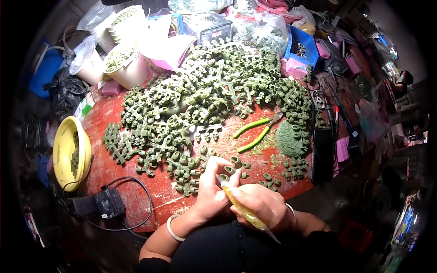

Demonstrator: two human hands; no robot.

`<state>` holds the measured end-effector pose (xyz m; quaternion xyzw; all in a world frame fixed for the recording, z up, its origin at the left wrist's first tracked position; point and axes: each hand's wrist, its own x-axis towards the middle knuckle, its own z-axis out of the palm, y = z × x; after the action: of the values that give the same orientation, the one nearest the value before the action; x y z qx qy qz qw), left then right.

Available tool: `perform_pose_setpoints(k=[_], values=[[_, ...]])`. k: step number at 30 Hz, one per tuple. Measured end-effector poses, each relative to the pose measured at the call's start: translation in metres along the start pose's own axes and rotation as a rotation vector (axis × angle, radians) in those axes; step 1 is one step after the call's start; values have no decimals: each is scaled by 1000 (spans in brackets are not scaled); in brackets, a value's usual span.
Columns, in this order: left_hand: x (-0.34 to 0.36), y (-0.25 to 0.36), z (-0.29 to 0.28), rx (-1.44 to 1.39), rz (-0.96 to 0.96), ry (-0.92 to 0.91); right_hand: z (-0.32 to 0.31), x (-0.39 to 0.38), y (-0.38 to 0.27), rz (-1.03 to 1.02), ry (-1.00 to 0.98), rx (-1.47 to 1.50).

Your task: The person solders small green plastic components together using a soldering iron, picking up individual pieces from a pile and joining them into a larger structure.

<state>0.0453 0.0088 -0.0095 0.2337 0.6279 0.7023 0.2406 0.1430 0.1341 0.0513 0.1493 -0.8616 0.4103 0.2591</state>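
Note:
Close to the table's near edge, my left hand (pixel 210 185) is closed around a small green ring-shaped piece (pixel 225 176). My right hand (pixel 263 203) grips a pointed hand tool with a yellow handle (pixel 247 212). Its tip meets the piece at my left fingers; the exact contact is too small to tell. Beyond my hands spreads a large pile of green ring-shaped pieces (pixel 200 98), many joined in rows on short stems. Side cutters with lime-green handles (pixel 253 128) lie with jaws apart, beside a round, rough green pad (pixel 291 140).
At left stand a yellow basin (pixel 58 152), a black power adapter (pixel 109 203) with looping cable, and white buckets (pixel 132 73) of green bits. A blue bin (pixel 306 38) and plastic bags (pixel 264 29) sit at the back. A black phone-like device (pixel 322 154) lies at right.

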Motion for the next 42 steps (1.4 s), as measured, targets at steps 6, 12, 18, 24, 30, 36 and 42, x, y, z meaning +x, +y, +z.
perform_pose_setpoints(k=[6,12,18,24,30,36,42], values=[[-1,-4,0,0,39,53,0,-3,-1,32,88,-143],[-2,2,-1,70,10,-40,6,-3,-1,10,-2,-23],[-1,2,2,-32,27,73,2,-4,-3,48,62,-103],[-3,-5,1,17,73,70,6,-6,-2,70,30,-85],[-3,-10,-2,50,95,81,7,-8,-2,71,23,2],[-2,2,2,-17,6,3,5,-1,-3,-19,-1,112],[4,2,-12,-252,-86,-259,-29,-4,9,165,135,157]])
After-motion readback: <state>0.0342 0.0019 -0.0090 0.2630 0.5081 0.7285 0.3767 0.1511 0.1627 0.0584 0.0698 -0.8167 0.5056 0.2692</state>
